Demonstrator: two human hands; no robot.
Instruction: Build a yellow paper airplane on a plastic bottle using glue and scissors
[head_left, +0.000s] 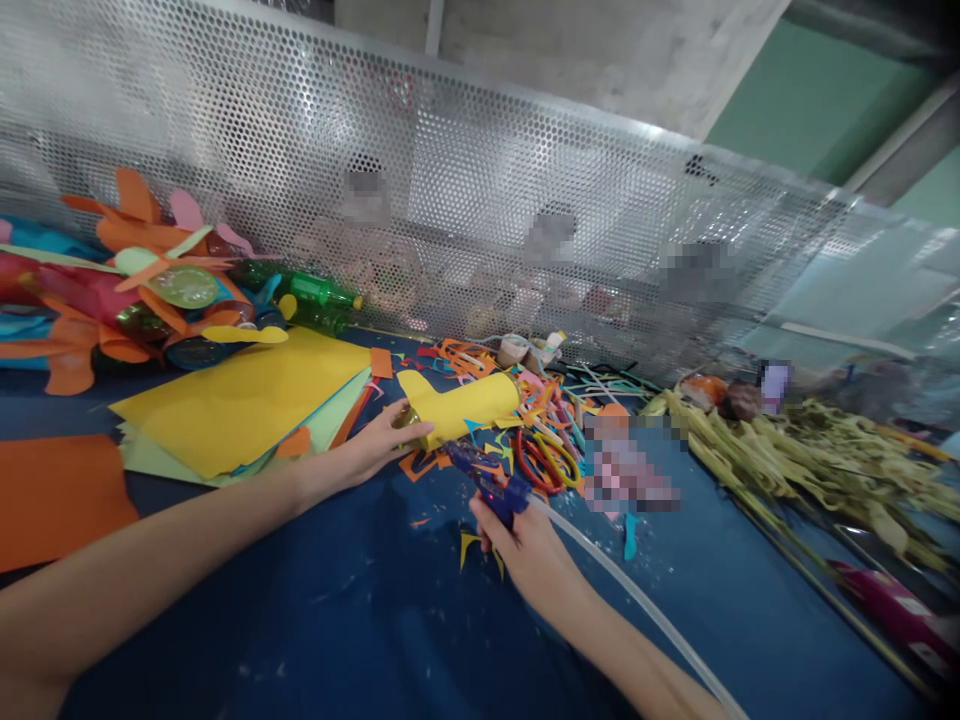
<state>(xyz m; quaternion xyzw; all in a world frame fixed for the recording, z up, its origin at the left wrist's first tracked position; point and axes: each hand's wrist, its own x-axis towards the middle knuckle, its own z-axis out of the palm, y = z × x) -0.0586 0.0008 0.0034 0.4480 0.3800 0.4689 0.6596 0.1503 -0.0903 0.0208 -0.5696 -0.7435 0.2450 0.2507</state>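
My left hand point(384, 440) is closed around the near end of a bottle wrapped in yellow paper point(476, 405), which lies tilted above the scraps. A yellow paper fin point(421, 392) stands up from the wrapped side. In my right hand point(517, 535) is a blue glue gun point(491, 488) with a small red light showing. Its nozzle points toward the lower edge of the yellow wrap; whether they touch I cannot tell. A clear glue stick point(630, 585) trails from the gun's back along my forearm.
Yellow and green paper sheets point(247, 400) lie on the blue table point(315, 620), left of my hands. Decorated bottle craft pieces point(150, 290) pile up behind them. Paper scraps and scissors point(551, 462) lie ahead. Dried husks point(817, 465) are right; a perforated metal panel point(465, 170) borders the back.
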